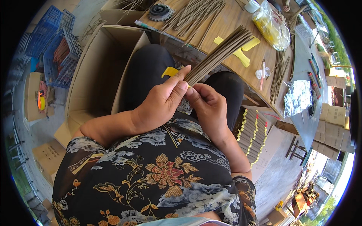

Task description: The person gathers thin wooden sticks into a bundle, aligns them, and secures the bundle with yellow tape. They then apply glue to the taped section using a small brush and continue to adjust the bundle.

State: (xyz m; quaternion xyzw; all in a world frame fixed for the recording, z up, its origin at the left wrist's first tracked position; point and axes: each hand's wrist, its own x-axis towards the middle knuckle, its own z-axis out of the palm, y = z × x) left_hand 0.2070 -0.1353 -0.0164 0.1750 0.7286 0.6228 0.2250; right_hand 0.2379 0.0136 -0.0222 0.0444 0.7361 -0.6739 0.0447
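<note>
Above my lap, a bundle of thin brown incense sticks [220, 54] slants up and to the right, its lower end between my hands. My left hand [160, 98] is closed around the lower part, with thumb and index finger along it. A yellow paper strip [170, 72] sticks out to the left beside that index finger. My right hand [209, 106] is pinched at the bundle's lower end, its thumb close to the left thumb. A sliver of yellow shows between the thumbs; the rest of the strip there is hidden by fingers.
On the wooden table [203, 41] lie loose incense sticks [194, 17], yellow strips [241, 56], a bag of yellow material [270, 26] and a small clear dish [265, 71]. An open cardboard box [94, 75] stands left; yellow-banded bundles [250, 132] lie right. Blue crates [62, 56] are farther left.
</note>
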